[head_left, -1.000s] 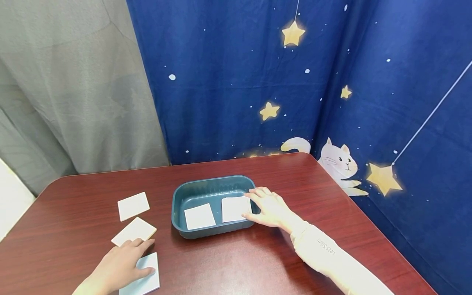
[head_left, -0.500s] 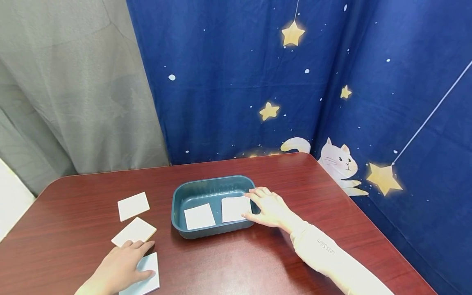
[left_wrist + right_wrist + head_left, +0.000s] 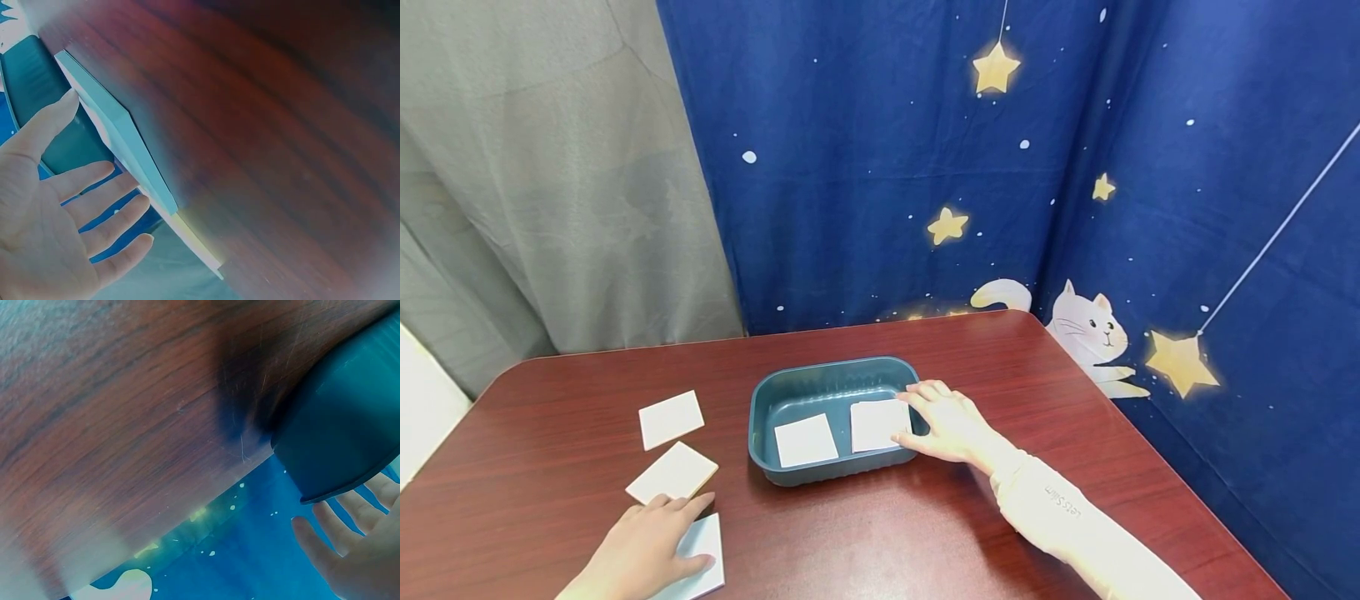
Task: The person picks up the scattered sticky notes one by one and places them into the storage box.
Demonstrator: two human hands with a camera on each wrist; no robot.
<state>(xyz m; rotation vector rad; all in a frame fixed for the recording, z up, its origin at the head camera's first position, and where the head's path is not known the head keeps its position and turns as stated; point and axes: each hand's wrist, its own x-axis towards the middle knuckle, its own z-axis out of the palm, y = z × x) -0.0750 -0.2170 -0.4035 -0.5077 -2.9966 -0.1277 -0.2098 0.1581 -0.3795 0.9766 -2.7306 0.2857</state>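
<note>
In the head view, the left hand (image 3: 647,542) is low, back upward, its fingers (image 3: 105,199) slightly parted and the thumb (image 3: 692,565) held away. The right hand (image 3: 951,422) extends farther forward, fingers apart from its thumb, the sleeved forearm (image 3: 1075,521) slanting from lower right.

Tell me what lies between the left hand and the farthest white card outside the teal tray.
The head view shows a second white card between the left hand and the farthest white card; whether the hand touches it is unclear.
</note>
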